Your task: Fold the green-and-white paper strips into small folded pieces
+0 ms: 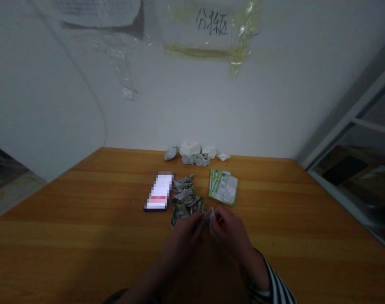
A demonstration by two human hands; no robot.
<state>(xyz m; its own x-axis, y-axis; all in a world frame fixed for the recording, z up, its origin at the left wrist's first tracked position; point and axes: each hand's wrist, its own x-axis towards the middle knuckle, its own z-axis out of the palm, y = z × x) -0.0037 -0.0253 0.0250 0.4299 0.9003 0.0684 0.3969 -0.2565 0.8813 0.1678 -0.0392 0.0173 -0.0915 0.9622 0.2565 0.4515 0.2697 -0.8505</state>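
Note:
Between my two hands is a small folded piece of printed paper (210, 216), pale with a pointed top edge. My left hand (188, 231) pinches its left side, fingers closed. My right hand (228, 228) grips the right side between thumb and fingers. Just beyond my left hand lie several crumpled, folded printed papers (183, 193) in green, grey and white, in a column running away from me. Beyond my right hand sits a small stack of flat green-and-white printed cards or packets (224, 188). The lower part of the held paper is hidden by my fingers.
A phone (159, 192) with a lit, blurred screen lies left of the folded papers. Crumpled white and printed paper wads (191, 153) line the wooden table's (91, 202) back edge against the wall. A shelf unit (351, 160) stands at the right; taped sheets (208, 25) hang above.

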